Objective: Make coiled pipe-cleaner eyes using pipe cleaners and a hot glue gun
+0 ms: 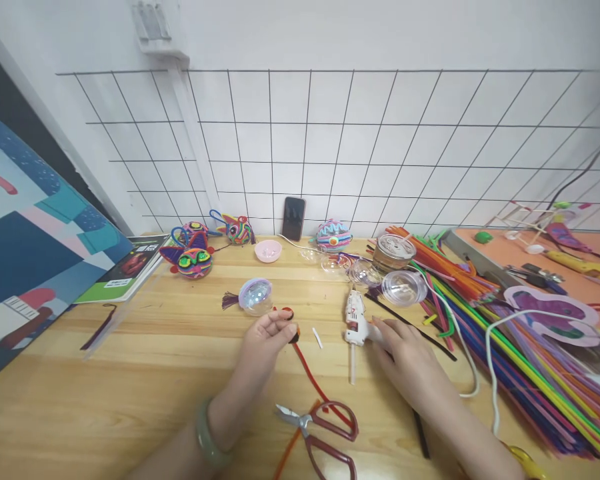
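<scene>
My left hand is closed in a pinch on a small coiled piece of black and orange-red pipe cleaner. A red pipe cleaner trails from below those fingers toward the scissors, which lie spread with red handles near the front. My right hand is wrapped round the handle of a white hot glue gun, a glue stick poking from its rear. Between the hands lies a small white strip. Just beyond my left hand sits a clear ball with a lilac band and a purple tassel.
Colourful pipe cleaners heap up at the right, with a white cord beside them. Striped ornaments, a pink bowl, a phone and clear plastic containers line the back. A magazine lies at left.
</scene>
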Tool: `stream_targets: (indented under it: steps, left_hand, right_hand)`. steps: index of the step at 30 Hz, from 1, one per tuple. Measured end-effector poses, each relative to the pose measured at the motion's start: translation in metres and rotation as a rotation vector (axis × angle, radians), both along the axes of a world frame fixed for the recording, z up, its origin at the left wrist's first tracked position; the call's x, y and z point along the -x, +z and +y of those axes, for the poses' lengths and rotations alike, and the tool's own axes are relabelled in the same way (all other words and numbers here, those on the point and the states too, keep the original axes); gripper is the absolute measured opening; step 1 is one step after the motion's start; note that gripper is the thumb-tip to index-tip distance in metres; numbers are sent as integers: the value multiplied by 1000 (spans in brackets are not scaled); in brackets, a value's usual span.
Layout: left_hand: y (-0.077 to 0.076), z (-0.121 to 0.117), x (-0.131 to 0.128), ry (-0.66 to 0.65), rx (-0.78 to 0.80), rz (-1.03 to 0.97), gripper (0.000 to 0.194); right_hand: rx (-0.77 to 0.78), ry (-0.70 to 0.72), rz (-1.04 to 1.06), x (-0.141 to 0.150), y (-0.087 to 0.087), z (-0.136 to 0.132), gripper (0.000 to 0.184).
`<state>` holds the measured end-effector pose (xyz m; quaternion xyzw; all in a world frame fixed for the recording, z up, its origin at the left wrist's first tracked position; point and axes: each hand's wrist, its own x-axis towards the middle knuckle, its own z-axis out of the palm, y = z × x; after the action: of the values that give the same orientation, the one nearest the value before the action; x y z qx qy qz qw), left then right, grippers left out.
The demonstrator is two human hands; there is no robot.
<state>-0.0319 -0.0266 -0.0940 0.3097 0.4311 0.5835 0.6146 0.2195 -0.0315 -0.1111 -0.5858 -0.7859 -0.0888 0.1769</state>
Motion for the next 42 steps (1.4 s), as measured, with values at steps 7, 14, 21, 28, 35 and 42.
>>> stream_targets:
  steps: [7,14,21,28,35,42]
  left_hand:
    - [1,6,6,60,-19,15,27]
    - [-3,7,7,63,-32,18,26]
    - [1,8,8,76,-27,3,29]
    - [2,9,9,72,-20,-3,27]
    - [0,8,8,50,20,-86,29]
    - [-4,7,10,-28,69,-225,26]
  right_hand:
    - [-27,-73,-127,3,-12,6,38]
    - [-46,-35,-155,10,-12,9,42]
    - [-22,53,-45,4,-9,6,46]
    - [187,233,404,14,15,-4,28]
    - [219,286,611,17,8,-18,31]
    - [385,316,643,31,26,-43,22]
